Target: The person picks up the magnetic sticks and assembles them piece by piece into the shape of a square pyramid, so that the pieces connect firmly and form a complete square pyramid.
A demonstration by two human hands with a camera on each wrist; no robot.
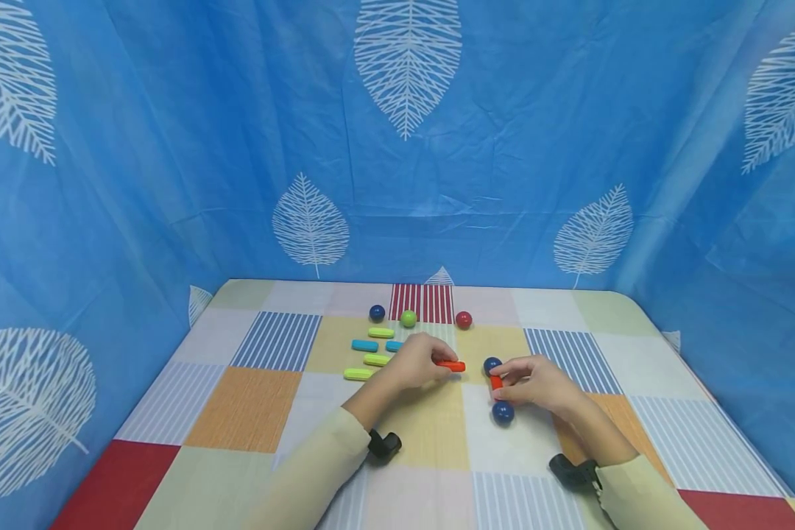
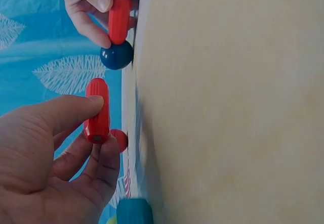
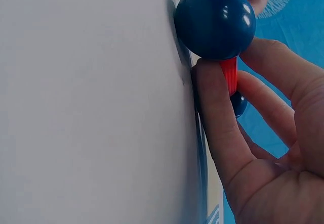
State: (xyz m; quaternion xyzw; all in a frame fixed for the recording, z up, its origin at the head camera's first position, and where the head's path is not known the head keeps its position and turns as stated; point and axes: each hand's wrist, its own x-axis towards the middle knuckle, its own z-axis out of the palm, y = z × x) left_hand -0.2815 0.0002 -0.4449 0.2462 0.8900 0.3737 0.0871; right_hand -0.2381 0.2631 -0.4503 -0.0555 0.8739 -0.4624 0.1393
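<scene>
Left fingers [image 2: 109, 163] pinching red stick [image 2: 98, 120], right fingers [image 3: 217, 102] holding ball-ended stick [image 3: 231, 75]

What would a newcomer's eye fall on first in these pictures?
Probably the blue leaf-print curtain rising behind the patchwork tablecloth. Next, right of the cloth's middle, the right hand grips a red rod with a dark blue ball at each end. Nearer the middle, the left hand pinches a second red rod.

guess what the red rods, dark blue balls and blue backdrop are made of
Red rods: probably plastic, satin finish, with fine ridges.
Dark blue balls: glossy, sharp highlights; coated metal or plastic, can't tell which.
Blue backdrop: likely fabric or plastic sheeting, slight sheen, visible creases.
</scene>
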